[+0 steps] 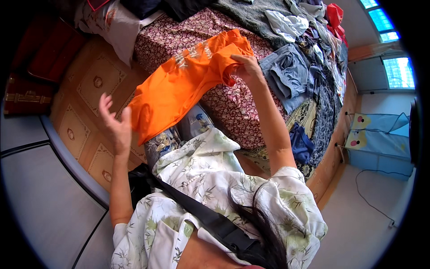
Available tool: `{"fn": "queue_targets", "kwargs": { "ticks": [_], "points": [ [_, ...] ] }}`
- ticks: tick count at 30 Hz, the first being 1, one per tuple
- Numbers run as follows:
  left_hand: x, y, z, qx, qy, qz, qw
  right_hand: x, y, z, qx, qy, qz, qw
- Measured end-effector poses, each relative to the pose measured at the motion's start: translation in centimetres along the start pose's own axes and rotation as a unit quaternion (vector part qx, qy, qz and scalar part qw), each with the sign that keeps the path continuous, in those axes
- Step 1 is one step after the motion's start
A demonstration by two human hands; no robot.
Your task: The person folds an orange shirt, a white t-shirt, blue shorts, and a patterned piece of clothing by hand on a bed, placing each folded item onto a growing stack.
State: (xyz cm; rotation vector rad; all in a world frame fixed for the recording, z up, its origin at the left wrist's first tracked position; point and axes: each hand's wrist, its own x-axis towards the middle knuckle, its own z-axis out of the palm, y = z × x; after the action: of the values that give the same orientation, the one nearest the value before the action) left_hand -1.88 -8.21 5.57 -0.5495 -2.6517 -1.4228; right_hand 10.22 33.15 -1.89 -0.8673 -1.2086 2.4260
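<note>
Far left of the left hand: reddish-brown case (27, 96), brass-toned latch on the front, contents hidden. Nearer than that, still left of the left forearm: grey panelled unit (49, 193), can't see inside.

Left hand (116, 127): fingers spread wide, thumb right at the garment's left end. Can't tell if it touches. Just right of that forearm: black bag-like item (139, 184), partly hidden, contents not visible.

Orange garment (179, 85), pale print on it, spans between the hands. Left end droops, right end bunched.

Right hand (248, 69): closed on the garment's right end, fingers over the edge. Under and around that grip: floral-covered bed (237, 112).

Just right of the right hand: blue denim garment (286, 76) on the bed. Farther on: white cloth (286, 24) and a mixed clothes heap (316, 54). Right of the right forearm: dark-blue cloth (301, 144). Far right, well apart: light-blue fabric unit (378, 134), cartoon print, can't tell what's inside.
</note>
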Motion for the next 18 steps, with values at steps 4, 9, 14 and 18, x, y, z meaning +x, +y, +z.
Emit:
{"fn": "queue_targets", "kwargs": {
  "ticks": [4, 9, 14, 18],
  "points": [
    [-1.2, 5.7, 7.4, -0.046, -0.196, 0.232, 0.952, -4.3, -3.2, 2.4, 0.21, 0.05, 0.061, 0.974],
    [-4.3, 8.2, 18.8, 0.075, -0.209, 0.339, 0.914, -10.9, -3.1, 1.2, 0.225, 0.049, -0.004, 0.973],
    [-5.5, 6.6, 23.6, -0.237, -0.187, 0.207, 0.931, -12.0, -2.1, 1.2, 0.306, 0.059, 0.018, 0.95],
    [-2.3, 4.5, 24.7, -0.419, -0.28, -0.087, 0.859, -6.1, -1.7, 0.0, 0.248, 0.009, 0.05, 0.967]
  ]
}}
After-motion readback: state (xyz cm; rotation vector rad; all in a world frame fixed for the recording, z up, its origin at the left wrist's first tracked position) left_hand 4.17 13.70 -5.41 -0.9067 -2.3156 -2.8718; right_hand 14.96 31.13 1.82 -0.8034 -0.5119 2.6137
